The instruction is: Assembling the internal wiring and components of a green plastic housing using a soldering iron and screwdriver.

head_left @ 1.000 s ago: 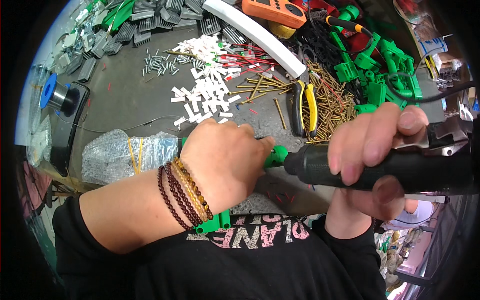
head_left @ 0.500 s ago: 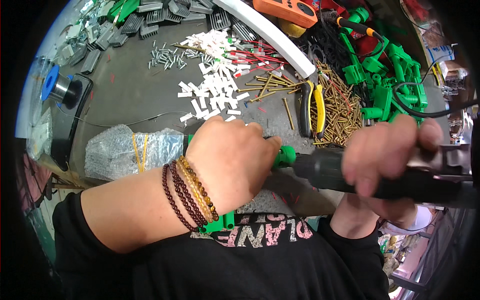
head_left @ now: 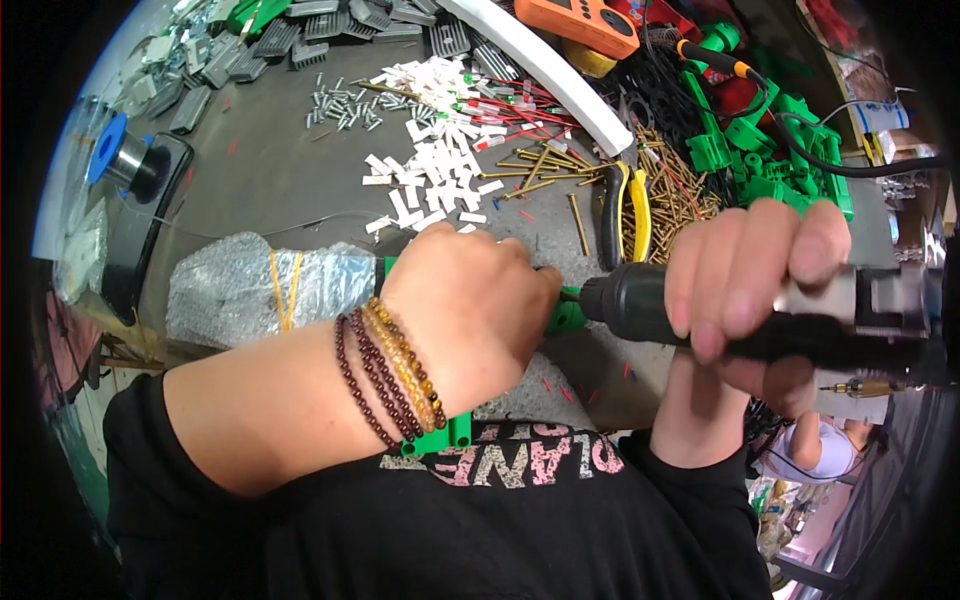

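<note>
My left hand [head_left: 465, 305], with beaded bracelets at the wrist, is closed around a green plastic part [head_left: 567, 312]. More green plastic [head_left: 445, 437] shows below that wrist, against my black shirt. In my right hand [head_left: 745, 280] is a black electric screwdriver [head_left: 635, 303], lying almost level. Its nose points left at the end of the green part beside my left fingers, with a short bit between them. Whether a screw sits at the bit's tip is hidden. Left of my left hand lies a bubble-wrapped bundle [head_left: 220, 295] with yellow bands.
Beyond my hands lie white tabs [head_left: 440, 165], silver screws [head_left: 350, 105], brass-coloured screws [head_left: 675, 190] and yellow-black pliers [head_left: 638, 215]. Green plastic parts [head_left: 765, 150] are heaped at the right under a cable. A solder spool [head_left: 130, 160] stands left. Grey finned metal pieces [head_left: 360, 20] line the back.
My right hand has lifted the electric screwdriver slightly, and its nose now sits higher against the green part. My left hand keeps its grip. The whole view has shifted a little.
</note>
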`<action>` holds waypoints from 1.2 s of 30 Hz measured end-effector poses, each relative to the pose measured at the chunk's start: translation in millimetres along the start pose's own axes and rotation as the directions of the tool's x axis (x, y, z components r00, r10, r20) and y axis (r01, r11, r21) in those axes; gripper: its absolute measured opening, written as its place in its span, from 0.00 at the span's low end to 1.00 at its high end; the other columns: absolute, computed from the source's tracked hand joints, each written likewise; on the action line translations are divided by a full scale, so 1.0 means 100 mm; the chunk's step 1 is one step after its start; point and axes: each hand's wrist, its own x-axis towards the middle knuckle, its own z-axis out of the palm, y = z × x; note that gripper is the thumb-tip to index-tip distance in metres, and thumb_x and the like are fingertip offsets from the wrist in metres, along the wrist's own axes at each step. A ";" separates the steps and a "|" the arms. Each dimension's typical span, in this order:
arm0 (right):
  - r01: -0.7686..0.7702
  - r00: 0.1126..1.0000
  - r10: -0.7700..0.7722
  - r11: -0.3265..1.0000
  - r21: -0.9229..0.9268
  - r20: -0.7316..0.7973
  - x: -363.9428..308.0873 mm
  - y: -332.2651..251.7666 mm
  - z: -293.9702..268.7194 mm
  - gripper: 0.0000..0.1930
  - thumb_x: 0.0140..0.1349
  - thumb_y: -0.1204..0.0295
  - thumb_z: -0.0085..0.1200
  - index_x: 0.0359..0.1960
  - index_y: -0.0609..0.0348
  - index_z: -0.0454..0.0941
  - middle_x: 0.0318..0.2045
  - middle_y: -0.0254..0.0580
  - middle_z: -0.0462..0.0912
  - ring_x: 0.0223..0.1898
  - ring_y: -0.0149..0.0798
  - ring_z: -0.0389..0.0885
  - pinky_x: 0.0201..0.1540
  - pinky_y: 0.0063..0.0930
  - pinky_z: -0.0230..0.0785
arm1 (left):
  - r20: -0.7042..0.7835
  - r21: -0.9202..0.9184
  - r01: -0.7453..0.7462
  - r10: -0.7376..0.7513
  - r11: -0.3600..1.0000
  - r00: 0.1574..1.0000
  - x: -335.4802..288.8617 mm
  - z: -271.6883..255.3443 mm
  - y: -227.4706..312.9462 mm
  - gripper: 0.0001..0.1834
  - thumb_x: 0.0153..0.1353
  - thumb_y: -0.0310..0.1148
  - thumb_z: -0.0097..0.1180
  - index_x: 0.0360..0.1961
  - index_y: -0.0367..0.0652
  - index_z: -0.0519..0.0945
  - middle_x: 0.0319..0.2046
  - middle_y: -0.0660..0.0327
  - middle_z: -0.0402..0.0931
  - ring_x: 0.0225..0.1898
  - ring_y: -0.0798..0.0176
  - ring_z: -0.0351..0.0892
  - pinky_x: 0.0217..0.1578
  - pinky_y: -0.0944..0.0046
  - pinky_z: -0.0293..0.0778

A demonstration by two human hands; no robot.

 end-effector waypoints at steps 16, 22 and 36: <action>-0.181 0.927 0.139 0.979 0.090 0.349 0.32 -0.30 0.59 0.25 0.53 0.70 0.74 0.44 0.59 0.68 0.30 0.51 0.85 0.26 0.45 0.85 0.30 0.36 0.78 | 0.230 -0.102 0.158 -0.131 0.982 0.964 0.28 -0.17 -0.09 0.16 0.61 0.45 0.59 0.40 0.44 0.83 0.36 0.52 0.84 0.42 0.50 0.85 0.43 0.51 0.80; -0.172 0.961 0.130 0.972 0.160 0.244 0.23 -0.18 0.66 0.26 0.52 0.68 0.75 0.43 0.58 0.68 0.31 0.51 0.84 0.25 0.43 0.85 0.27 0.34 0.77 | 0.246 -0.052 0.138 -0.121 0.989 0.962 0.23 -0.18 -0.05 0.16 0.60 0.43 0.58 0.40 0.41 0.83 0.36 0.52 0.85 0.43 0.50 0.85 0.44 0.53 0.79; -0.258 0.808 0.089 0.942 0.215 0.582 0.61 -0.29 0.86 0.21 0.52 0.70 0.75 0.41 0.63 0.74 0.33 0.55 0.84 0.27 0.46 0.83 0.31 0.37 0.78 | 0.098 -0.106 0.108 -0.097 0.988 0.990 0.14 -0.16 -0.06 0.11 0.53 0.35 0.54 0.30 0.44 0.87 0.31 0.53 0.86 0.36 0.51 0.87 0.37 0.52 0.81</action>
